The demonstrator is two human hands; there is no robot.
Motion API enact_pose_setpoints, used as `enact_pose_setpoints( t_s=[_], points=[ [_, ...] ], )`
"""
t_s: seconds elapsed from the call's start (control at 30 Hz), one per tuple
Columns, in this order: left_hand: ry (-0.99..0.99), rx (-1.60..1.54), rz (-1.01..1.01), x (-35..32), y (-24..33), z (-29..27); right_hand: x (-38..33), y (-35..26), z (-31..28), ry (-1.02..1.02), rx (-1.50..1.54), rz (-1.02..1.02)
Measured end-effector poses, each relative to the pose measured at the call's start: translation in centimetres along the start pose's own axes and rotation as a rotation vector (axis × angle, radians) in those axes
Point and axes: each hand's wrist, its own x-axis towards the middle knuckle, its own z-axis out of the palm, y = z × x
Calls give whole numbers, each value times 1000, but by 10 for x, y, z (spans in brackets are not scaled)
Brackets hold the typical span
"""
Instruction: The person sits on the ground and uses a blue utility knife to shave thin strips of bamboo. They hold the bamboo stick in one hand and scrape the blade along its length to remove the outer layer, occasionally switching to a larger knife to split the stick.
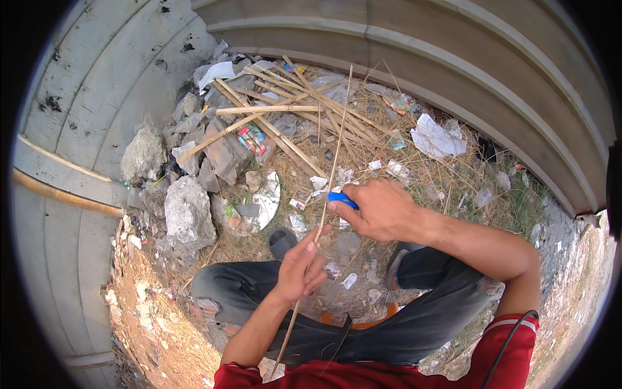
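Observation:
My left hand (302, 267) grips a long thin bamboo strip (334, 155) that runs from near my lap up toward the wall. My right hand (379, 209) holds a blue-handled tool (341, 198) against the strip, just above my left hand. Whether the tool has a blade is hidden by my fingers. I am seated, with my knees in dark torn trousers (414, 318) spread to either side. Both forearms come in from the lower edge.
A pile of split bamboo sticks (291, 107) lies ahead against a curved concrete wall (453, 71). Rocks (186, 211) and rubble sit at the left. Paper scraps (437, 137), wrappers and dry grass litter the ground.

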Motion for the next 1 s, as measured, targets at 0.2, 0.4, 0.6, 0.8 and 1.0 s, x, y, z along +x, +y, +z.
enact_pose_setpoints(
  t_s=[0.2, 0.4, 0.6, 0.8, 1.0],
  points=[
    [76, -138, -73, -5, 4, 3, -6, -3, 27, -103, 38, -90],
    [77, -47, -73, -2, 4, 6, 19, 18, 12, -6, -47, 14],
    [4, 10, -130, -9, -7, 7, 42, 87, -27, 129, -131, 208],
    [-187, 96, -164, -26, -23, 5, 37, 194, -84, 568, -1, 558],
    [-76, 65, -23, -23, -13, -3, 9, 194, -68, 604, -51, 524]
  ],
)
